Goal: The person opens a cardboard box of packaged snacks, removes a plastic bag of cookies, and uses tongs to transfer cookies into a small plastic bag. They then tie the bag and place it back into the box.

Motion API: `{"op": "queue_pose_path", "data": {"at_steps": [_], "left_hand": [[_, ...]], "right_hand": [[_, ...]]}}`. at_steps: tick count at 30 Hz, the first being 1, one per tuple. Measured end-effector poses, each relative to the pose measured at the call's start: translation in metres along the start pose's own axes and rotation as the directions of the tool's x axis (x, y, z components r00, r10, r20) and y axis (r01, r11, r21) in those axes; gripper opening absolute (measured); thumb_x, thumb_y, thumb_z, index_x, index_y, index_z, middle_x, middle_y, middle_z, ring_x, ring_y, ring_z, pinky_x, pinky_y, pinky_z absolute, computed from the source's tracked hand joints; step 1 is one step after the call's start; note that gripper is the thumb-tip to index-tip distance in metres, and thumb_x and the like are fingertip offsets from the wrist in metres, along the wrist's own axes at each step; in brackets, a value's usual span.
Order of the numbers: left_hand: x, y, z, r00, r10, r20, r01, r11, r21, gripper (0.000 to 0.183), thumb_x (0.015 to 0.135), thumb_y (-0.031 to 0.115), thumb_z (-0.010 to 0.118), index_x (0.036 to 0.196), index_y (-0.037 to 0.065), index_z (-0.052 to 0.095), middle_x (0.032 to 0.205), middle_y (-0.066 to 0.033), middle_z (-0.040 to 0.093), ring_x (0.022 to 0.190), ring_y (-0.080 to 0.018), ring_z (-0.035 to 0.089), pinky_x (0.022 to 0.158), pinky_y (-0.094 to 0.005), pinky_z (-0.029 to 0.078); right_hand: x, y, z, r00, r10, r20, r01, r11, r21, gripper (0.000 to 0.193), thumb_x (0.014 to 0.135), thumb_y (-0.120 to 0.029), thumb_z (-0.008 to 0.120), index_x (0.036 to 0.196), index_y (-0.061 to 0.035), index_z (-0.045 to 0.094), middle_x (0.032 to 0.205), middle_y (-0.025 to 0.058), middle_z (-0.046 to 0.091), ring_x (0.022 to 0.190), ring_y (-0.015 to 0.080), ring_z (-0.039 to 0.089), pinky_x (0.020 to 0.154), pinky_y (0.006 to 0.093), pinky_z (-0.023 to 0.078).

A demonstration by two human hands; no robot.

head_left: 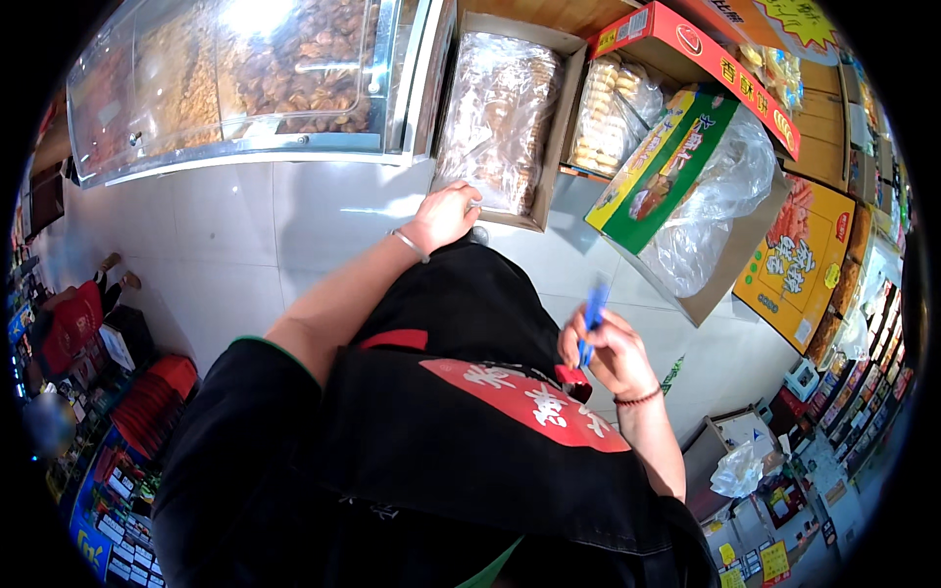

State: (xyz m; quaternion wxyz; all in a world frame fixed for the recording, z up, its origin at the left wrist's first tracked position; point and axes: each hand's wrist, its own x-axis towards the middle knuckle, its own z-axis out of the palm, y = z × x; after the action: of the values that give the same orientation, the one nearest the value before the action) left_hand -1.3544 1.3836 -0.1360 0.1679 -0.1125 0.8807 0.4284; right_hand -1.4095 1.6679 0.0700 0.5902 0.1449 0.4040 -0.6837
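My left hand [446,217], with a bangle on its wrist, is at the near left corner of an open cardboard box [551,167]. Its fingers curl over the rim, beside the clear plastic wrap [490,127] covering brown biscuits inside. Before my apron [510,470], my right hand [616,358] grips a slim blue pen-like tool [594,312], slightly blurred and pointing up; its exact kind is unclear. Just below those fingers is a small red piece [570,376], partly hidden; whether it belongs to the tool I cannot tell.
Clear-lidded bins [245,88] of dried foods stand at the far left. Right of the box are a red carton [676,29] with packed pale biscuits [603,118], a green-and-yellow carton [667,167] with loose plastic [711,220], and a yellow carton [794,260]. A person in red [74,328] is far left.
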Motion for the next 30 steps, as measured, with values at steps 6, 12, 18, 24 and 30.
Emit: {"op": "queue_pose_path", "data": {"at_steps": [6,12,18,24,30], "left_hand": [[0.016,0.01,-0.014,0.996,-0.035,0.082,0.032,0.999,0.033,0.028,0.088,0.024,0.059,0.109,0.007,0.064,0.114,-0.0143,0.062,0.104,-0.0341,0.06,0.092,-0.0419,0.046],[0.021,0.021,-0.039,0.994,-0.027,0.109,0.018,0.997,0.08,0.029,0.089,0.027,0.059,0.11,0.008,0.064,0.114,-0.0159,0.062,0.105,-0.0345,0.06,0.092,-0.0414,0.046],[0.035,0.013,-0.035,0.994,-0.01,0.113,0.002,0.998,0.065,0.028,0.088,0.026,0.061,0.109,0.008,0.065,0.116,-0.0178,0.062,0.107,-0.0349,0.059,0.094,-0.0412,0.046],[0.034,-0.01,-0.015,0.973,-0.142,0.185,0.127,0.988,0.091,0.028,0.087,0.024,0.061,0.109,0.009,0.066,0.12,-0.017,0.061,0.112,-0.0337,0.058,0.097,-0.0406,0.045],[0.052,-0.045,0.039,0.977,-0.198,-0.078,0.208,0.964,0.164,0.047,0.086,0.02,0.06,0.127,-0.001,0.053,0.139,-0.026,0.041,0.13,-0.0394,0.039,0.11,-0.0409,0.033]], "right_hand": [[-0.083,-0.009,0.016,0.957,0.235,-0.169,-0.289,0.751,-0.594,0.02,0.086,-0.007,0.042,0.095,-0.0002,0.058,0.091,0.0053,0.059,0.091,0.0134,0.052,0.085,0.0281,0.041],[-0.085,0.021,0.017,0.911,-0.007,-0.411,-0.229,0.822,-0.521,0.02,0.101,-0.011,0.046,0.114,-0.0008,0.057,0.103,0.0059,0.062,0.098,0.0131,0.055,0.091,0.0264,0.043],[-0.071,0.057,0.012,0.88,-0.381,-0.285,0.245,0.876,-0.415,0.017,0.096,-0.005,0.055,0.112,-0.0028,0.06,0.107,0.0025,0.061,0.101,0.0091,0.056,0.091,0.0235,0.044],[-0.088,0.025,0.03,0.948,-0.136,-0.289,-0.017,0.882,-0.471,0.041,0.083,-0.004,0.072,0.122,-0.0006,0.06,0.123,0.0092,0.061,0.114,0.017,0.056,0.1,0.0291,0.042],[-0.045,-0.041,0.039,0.947,-0.153,-0.282,-0.278,0.049,-0.959,0.026,0.083,0.003,0.053,0.106,-0.0009,0.064,0.108,0.0148,0.067,0.093,0.0249,0.067,0.082,0.0344,0.051]]}}
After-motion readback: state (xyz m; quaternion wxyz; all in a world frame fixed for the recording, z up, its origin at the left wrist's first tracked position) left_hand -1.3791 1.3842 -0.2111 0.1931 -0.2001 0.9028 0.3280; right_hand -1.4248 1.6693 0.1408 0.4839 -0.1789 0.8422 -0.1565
